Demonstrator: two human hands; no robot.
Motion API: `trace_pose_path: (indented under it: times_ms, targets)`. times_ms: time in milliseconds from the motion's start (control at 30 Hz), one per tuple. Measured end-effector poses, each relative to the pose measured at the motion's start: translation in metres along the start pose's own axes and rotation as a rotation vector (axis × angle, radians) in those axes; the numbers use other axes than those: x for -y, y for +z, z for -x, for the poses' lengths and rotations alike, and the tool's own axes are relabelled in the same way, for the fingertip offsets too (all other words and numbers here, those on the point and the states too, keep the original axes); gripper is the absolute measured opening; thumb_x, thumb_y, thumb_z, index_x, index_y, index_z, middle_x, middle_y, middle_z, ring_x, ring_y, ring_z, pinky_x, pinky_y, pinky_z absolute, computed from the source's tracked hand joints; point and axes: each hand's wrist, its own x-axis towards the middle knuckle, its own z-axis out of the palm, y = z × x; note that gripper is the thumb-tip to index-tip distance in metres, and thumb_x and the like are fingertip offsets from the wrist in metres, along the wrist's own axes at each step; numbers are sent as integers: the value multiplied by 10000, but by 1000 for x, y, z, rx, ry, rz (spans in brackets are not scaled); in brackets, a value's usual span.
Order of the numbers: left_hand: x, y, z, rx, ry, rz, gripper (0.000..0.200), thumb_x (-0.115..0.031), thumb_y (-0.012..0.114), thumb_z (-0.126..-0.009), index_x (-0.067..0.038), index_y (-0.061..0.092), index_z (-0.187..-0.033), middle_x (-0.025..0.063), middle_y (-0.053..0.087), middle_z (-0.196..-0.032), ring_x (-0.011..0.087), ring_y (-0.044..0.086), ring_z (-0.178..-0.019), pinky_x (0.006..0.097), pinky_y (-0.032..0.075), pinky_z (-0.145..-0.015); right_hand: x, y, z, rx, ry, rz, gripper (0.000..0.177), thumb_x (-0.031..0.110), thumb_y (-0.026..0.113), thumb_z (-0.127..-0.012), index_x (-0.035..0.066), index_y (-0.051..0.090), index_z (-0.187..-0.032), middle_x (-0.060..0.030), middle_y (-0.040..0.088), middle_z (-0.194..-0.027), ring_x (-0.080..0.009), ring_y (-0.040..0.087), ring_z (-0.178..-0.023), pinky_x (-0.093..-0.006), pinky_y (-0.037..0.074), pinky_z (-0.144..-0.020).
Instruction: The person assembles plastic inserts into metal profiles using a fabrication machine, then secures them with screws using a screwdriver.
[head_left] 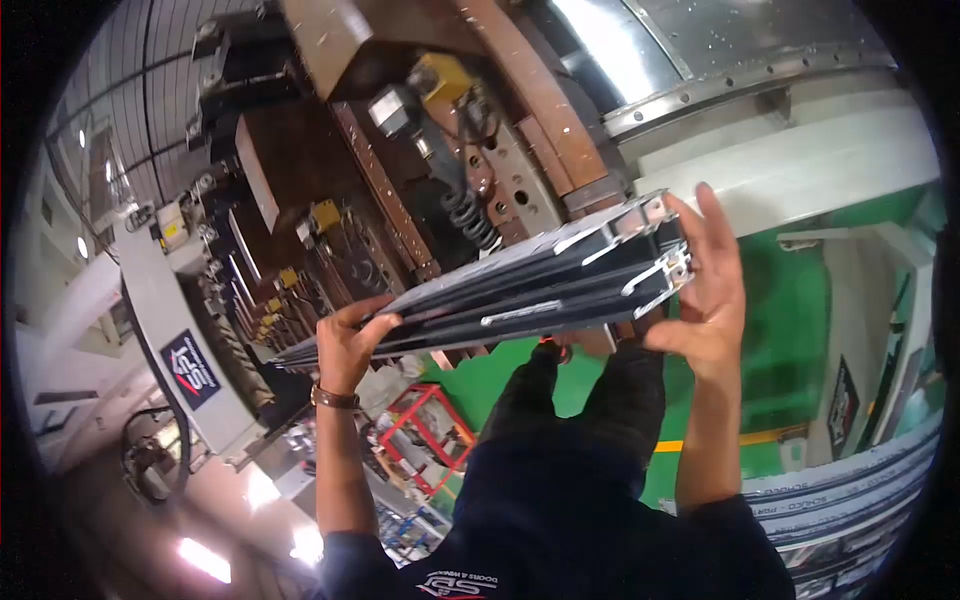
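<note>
Green workshop floor (pixel 790 330) fills the 3 o'clock side of my view, and a big brown machine (pixel 400 150) with springs and yellow fittings looms from 11 to 12 o'clock. Dead centre, slanting up from 8 to 2 o'clock, is the profile bundle (pixel 520 290), several long dark metal sections stacked together and carried clear of any surface. My left hand (pixel 350 345), at 8 o'clock, is curled tight round the low end, thumb on top and fingers underneath, which I judge takes the weight. My right hand (pixel 705 300), at 2 o'clock, is spread flat against the cut end, fingers straight up past it and thumb tucked below. That looks like a way to keep the sections square and stop them sliding apart. A red trolley (pixel 425 435) stands at 7 o'clock, and more stacked profiles (pixel 850 500) lie at 4 o'clock.
</note>
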Motion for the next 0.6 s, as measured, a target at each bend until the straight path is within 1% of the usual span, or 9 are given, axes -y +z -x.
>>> trace_pose_path:
  times_ms: [33,67,100,133,200,367,400,433,600]
  targets:
    - [4,5,4,-36,15,62,381,-325,816,-807,-21,767,-1030,136,761,-873,140,707,-818,290,532,-734,-2,1,8,-67,-36,30,1187,196,945,-622,4,240,-1557,-206,472,-1474,-259,475,-1337,-388,371,-1126]
    - [13,10,6,-97,106,47,342,-227,802,-836,-22,748,-1105,39,740,-951,56,574,-722,228,454,-650,-1,1,18,-159,-97,163,810,173,812,-814,-11,395,-1483,-194,552,-1393,-236,535,-1268,-381,386,-1112]
    - [13,14,11,-161,121,52,357,-214,813,-816,-28,743,-1113,63,743,-984,82,616,-743,246,474,-659,-9,-5,31,-436,-67,245,329,154,616,-981,-22,600,-1258,-173,658,-1205,-211,614,-1114,-361,440,-1041]
    - [8,12,20,-223,135,54,375,-201,823,-795,-34,738,-1120,86,746,-1018,108,657,-764,263,494,-668,-10,-2,39,-622,-100,256,248,154,473,-1060,0,660,-1005,-92,663,-868,-170,618,-858,-328,483,-888]
    - [29,14,42,-374,167,188,398,-114,819,-776,-41,718,-1154,106,727,-1111,144,692,-827,270,500,-691,-10,6,64,-415,-287,153,319,208,438,-1081,27,643,-916,-16,531,-671,-113,507,-651,-294,462,-701]
    - [142,1,100,-603,267,373,233,-10,708,-862,20,719,-1093,147,721,-1075,219,688,-956,303,522,-839,-62,95,139,-367,-175,493,202,197,512,-1052,23,614,-1045,7,471,-625,-68,412,-530,-253,394,-535]
    - [174,0,114,-614,165,438,208,-13,702,-875,26,724,-1078,146,721,-1056,206,687,-949,298,524,-832,-76,125,153,-338,-113,478,198,154,556,-1022,24,564,-1171,3,492,-630,-64,436,-541,-226,373,-526]
    - [206,-4,127,-705,243,410,186,-22,691,-892,28,726,-1068,121,723,-1013,163,670,-866,264,510,-727,-94,152,171,-260,-82,488,252,104,585,-995,34,533,-1231,-5,549,-705,-67,489,-594,-218,394,-538]
    - [398,-13,207,-792,33,516,139,-37,680,-912,12,742,-1026,70,716,-924,93,595,-731,230,410,-569,-224,263,256,-51,68,548,272,147,619,-984,25,558,-1220,-42,622,-906,-98,581,-728,-281,547,-697]
